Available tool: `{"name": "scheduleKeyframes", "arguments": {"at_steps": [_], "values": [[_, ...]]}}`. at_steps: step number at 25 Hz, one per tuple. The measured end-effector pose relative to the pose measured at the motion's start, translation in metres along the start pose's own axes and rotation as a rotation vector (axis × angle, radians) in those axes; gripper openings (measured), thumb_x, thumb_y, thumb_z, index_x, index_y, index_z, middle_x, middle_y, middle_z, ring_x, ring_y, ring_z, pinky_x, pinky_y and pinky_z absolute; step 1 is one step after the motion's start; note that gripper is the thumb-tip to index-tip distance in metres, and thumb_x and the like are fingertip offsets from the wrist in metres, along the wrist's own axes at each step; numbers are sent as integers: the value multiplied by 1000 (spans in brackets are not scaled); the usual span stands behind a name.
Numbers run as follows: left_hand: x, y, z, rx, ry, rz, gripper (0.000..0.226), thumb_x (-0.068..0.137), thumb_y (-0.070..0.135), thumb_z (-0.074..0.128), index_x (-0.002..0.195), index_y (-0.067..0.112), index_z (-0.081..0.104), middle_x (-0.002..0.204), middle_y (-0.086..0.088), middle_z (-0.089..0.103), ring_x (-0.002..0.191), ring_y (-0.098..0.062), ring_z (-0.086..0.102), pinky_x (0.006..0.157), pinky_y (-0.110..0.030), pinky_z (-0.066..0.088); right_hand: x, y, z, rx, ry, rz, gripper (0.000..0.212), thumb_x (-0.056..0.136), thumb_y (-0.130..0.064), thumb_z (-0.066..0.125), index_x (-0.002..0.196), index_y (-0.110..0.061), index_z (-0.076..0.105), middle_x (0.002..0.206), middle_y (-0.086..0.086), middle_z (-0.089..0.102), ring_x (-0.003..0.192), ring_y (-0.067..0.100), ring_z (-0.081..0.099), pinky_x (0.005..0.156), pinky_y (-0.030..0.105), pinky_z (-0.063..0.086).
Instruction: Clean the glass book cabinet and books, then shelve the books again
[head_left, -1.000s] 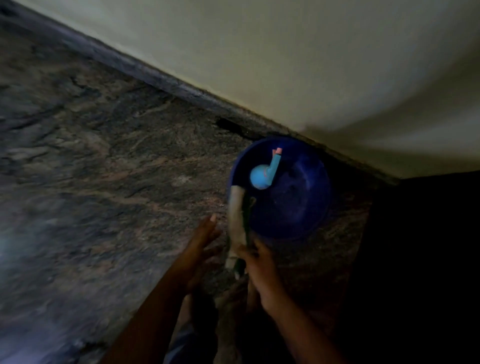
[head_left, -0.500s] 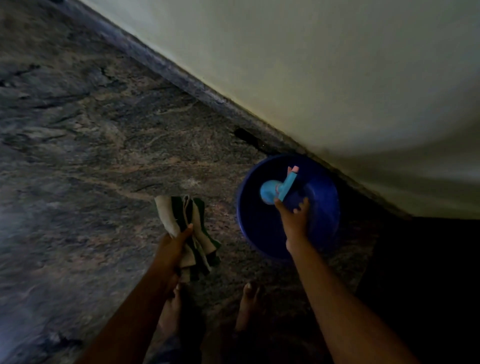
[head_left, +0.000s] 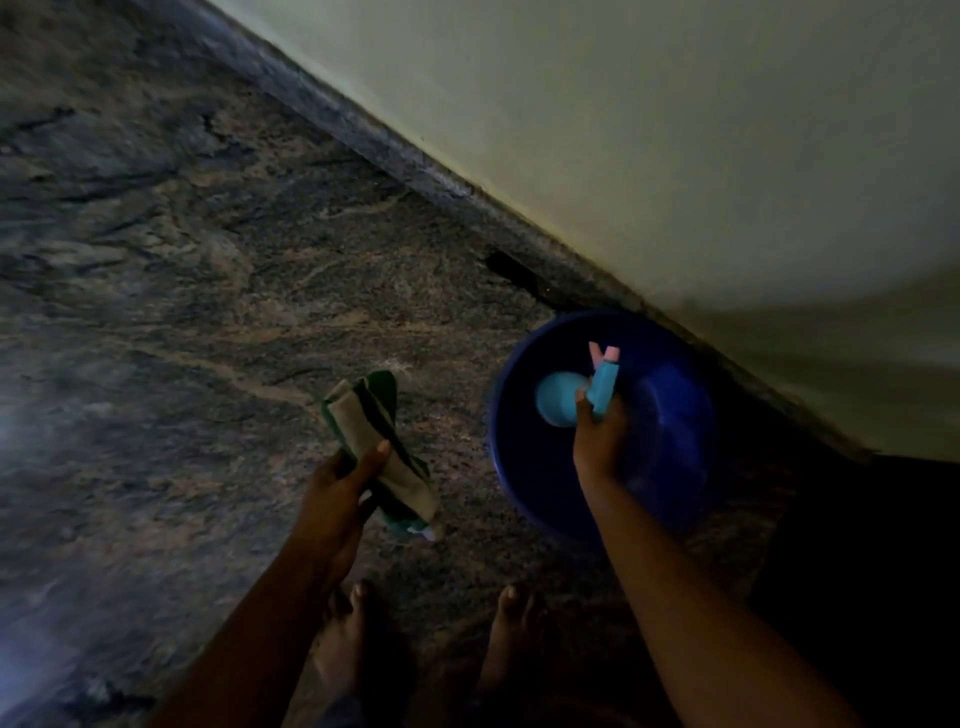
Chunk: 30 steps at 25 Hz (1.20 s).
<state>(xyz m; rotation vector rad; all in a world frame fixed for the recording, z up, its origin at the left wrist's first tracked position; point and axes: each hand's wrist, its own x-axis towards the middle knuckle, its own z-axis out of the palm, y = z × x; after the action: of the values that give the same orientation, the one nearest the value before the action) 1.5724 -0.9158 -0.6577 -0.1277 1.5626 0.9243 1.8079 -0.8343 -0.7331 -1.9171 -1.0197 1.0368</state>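
Note:
A folded green and beige cloth (head_left: 382, 447) hangs above the floor, gripped by my left hand (head_left: 343, 488) with the thumb pressed on top. A dark blue plastic basin (head_left: 670, 415) stands on the floor against the wall. Inside it is a light blue spray bottle (head_left: 561, 400) with a pink nozzle. My right hand (head_left: 597, 436) reaches into the basin and holds the bottle's neck near the trigger. No cabinet or books are in view.
The speckled granite floor (head_left: 208, 312) spreads to the left. A pale wall (head_left: 623, 130) with a stone skirting runs diagonally behind the basin. A dark mass (head_left: 883, 571) fills the lower right. My bare feet (head_left: 426, 639) stand just below the hands.
The cloth left the basin's rim and went left in my left hand. My right hand moved into the basin and took hold of the spray bottle.

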Motion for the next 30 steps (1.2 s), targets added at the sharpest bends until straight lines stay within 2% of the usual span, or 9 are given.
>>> {"name": "scheduleKeyframes", "arguments": {"at_steps": [3,5,7,10,15,19,25,27,30], "values": [[-22,20,-6,-115,17,-25,20,87,15,59,107,10,62,105,-8,65,96,-23,60,72,-32,47,-24,-37,-25,-121,-104,-219,58,90,-56,40,131,-16,49,113,-9,57,103,-15,50,82,5,36],[-47,38,-8,-254,-17,-80,20,93,21,50,105,10,60,102,-12,64,90,-26,60,73,-39,47,-41,-64,-43,-217,-135,-292,55,89,-55,43,128,-18,53,114,-4,62,102,-5,56,84,19,45],[-78,61,-15,-369,-82,-83,29,94,29,42,110,14,59,98,-12,66,83,-29,63,76,-42,48,-67,-100,-52,-158,-110,-265,57,81,-68,47,103,-18,61,90,4,66,83,8,62,70,35,51],[-127,96,-26,-422,-133,-56,38,83,38,50,112,17,62,95,-11,70,80,-28,67,73,-44,53,-117,-164,-55,-86,-134,-351,45,80,-67,49,93,-25,58,85,8,62,81,23,61,70,45,51],[-222,149,-57,-480,-92,-26,36,94,42,43,109,15,61,87,-12,73,80,-29,68,70,-46,55,-186,-279,-70,-9,-237,-510,45,76,-68,54,89,-25,59,81,2,62,76,8,60,65,15,48],[-312,187,-99,-559,-40,79,44,94,44,41,127,17,51,108,-14,66,100,-32,59,77,-45,47,-239,-385,-89,56,-324,-580,40,66,-65,64,74,-27,55,67,-9,58,67,1,58,55,6,40],[-404,223,-157,-772,-46,274,65,64,46,72,121,15,63,104,-13,70,85,-30,70,60,-44,57,-293,-476,-79,143,-634,-545,24,72,-47,63,92,-35,60,78,-10,64,71,2,60,63,23,44],[-418,239,-169,-790,-40,273,64,69,42,71,125,14,60,105,-14,69,85,-30,70,59,-43,57,-311,-502,-68,102,-729,-578,15,76,-40,61,91,-39,59,78,-17,61,71,-2,57,66,25,41],[-433,265,-187,-808,-88,234,57,80,35,64,131,11,53,103,-14,70,85,-30,70,62,-45,58,-333,-526,-52,46,-938,-864,32,88,-33,55,121,-34,53,123,-11,53,112,13,53,95,31,42]]}}
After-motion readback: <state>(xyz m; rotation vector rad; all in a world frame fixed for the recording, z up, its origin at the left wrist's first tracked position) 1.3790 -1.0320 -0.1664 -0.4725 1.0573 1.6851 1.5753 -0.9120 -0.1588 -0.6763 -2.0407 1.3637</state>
